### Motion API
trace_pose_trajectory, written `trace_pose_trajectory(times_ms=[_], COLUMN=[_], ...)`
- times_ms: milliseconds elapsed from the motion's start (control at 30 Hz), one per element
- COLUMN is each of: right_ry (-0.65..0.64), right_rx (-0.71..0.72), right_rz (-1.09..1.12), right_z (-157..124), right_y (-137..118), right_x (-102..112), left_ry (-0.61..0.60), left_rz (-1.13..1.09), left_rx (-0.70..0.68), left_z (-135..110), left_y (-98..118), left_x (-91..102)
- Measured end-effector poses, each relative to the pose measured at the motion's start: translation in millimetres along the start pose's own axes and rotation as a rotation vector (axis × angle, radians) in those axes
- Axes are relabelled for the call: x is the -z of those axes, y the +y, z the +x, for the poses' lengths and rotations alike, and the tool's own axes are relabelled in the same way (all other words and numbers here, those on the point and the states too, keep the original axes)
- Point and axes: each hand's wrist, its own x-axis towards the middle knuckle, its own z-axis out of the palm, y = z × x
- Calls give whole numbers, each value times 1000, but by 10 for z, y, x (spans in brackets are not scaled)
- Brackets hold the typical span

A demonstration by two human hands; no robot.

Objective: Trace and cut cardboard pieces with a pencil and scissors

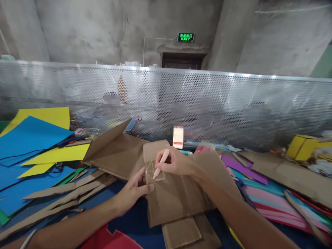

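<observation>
My right hand (174, 162) is closed around a thick pale-pink marker (162, 164), its tip down on a brown cardboard piece (176, 197). Light lines forming triangular and boxy shapes are drawn on the cardboard around the tip. At the left edge of that piece is my left hand (137, 189), its thumb lying on top and its other fingers along and partly behind the edge, gripping it. More cardboard strips (181, 233) stick out from beneath the front of the piece.
A folded cardboard sheet (119, 152) rises behind my left hand. Blue sheets (31, 138) and yellow sheets (59, 154) lie left, coloured foam strips (275, 204) right. A lit phone (178, 137) leans near the perforated metal partition (145, 100). Red material (111, 238) sits in front.
</observation>
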Motion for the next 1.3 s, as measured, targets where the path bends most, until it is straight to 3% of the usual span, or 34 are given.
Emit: trace_pose_trajectory(times_ms=[633,1300], right_ry=[29,48], right_rx=[64,36], right_rz=[85,40], right_z=[31,44], right_y=[19,107], right_x=[-40,-43], left_ry=[-7,-11], left_rz=[-27,7], left_rx=[-10,-9], left_z=[5,5], left_y=[-16,-19], left_x=[6,20])
